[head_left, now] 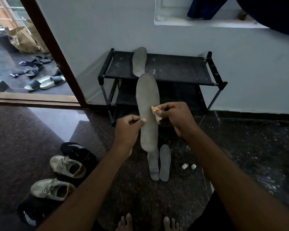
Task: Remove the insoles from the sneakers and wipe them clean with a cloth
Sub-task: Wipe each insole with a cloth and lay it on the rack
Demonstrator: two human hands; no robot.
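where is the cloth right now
In the head view, the cloth is pinched in the right hand, against the edge of the insole the left hand holds.

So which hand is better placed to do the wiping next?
The right hand: it pinches the cloth against the edge of the raised insole. The left hand grips that insole near its middle, so it should probably just steady it.

We see a pale wall [249, 67] w/ a black rack [173, 69] against it, over a dark, glossy, speckled floor [249, 147]. Brown door frame [57, 55] at left, daylight beyond.
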